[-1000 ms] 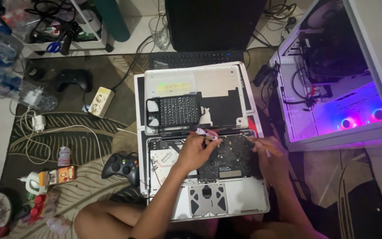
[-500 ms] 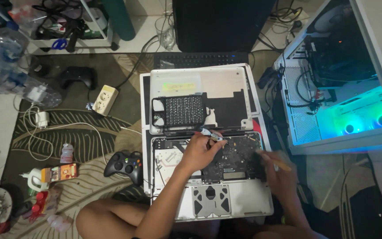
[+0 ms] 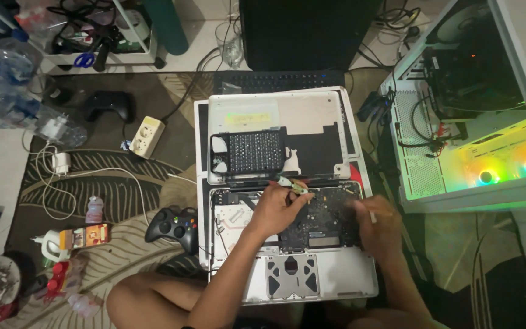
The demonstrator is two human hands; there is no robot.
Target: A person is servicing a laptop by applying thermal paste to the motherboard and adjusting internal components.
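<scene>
While my left hand (image 3: 277,209) pinches a small pale part over the opened silver laptop's dark board (image 3: 318,219), I'd steady my right hand (image 3: 377,224), closed around a thin tool at three o'clock.

A home floor turned repair corner — patterned rug (image 3: 92,183), game controller (image 3: 173,226), lit computer case (image 3: 458,122).

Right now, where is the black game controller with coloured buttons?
In the head view, the black game controller lies on the patterned rug, just left of the opened laptop.

Dim room lit by the green-yellow glow of the open computer case (image 3: 488,158); hands slightly motion-blurred.
</scene>
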